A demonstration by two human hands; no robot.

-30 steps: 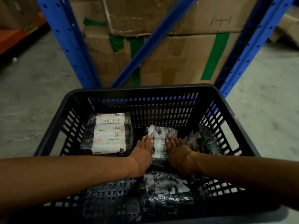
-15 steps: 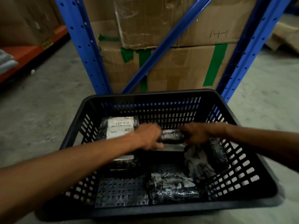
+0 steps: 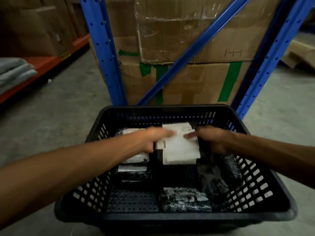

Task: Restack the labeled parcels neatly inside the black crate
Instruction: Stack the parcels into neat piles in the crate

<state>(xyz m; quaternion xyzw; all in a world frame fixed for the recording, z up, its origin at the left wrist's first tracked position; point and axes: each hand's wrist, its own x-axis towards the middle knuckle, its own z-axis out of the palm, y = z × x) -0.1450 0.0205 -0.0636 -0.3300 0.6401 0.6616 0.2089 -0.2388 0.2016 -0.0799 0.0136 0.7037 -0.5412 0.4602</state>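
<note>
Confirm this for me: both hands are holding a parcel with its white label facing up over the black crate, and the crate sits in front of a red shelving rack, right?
Not quite. The rack behind the black crate is blue, not red, as the head view shows. The rest holds: the left hand and right hand both grip the parcel, white label up, over the crate.

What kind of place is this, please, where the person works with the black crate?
Most likely a warehouse or stockroom. Tall blue perforated steel rack uprights stand on a bare grey concrete floor, with large taped brown cardboard cartons stacked between them. Both hands hold a white-labelled parcel over the black plastic crate.
</note>
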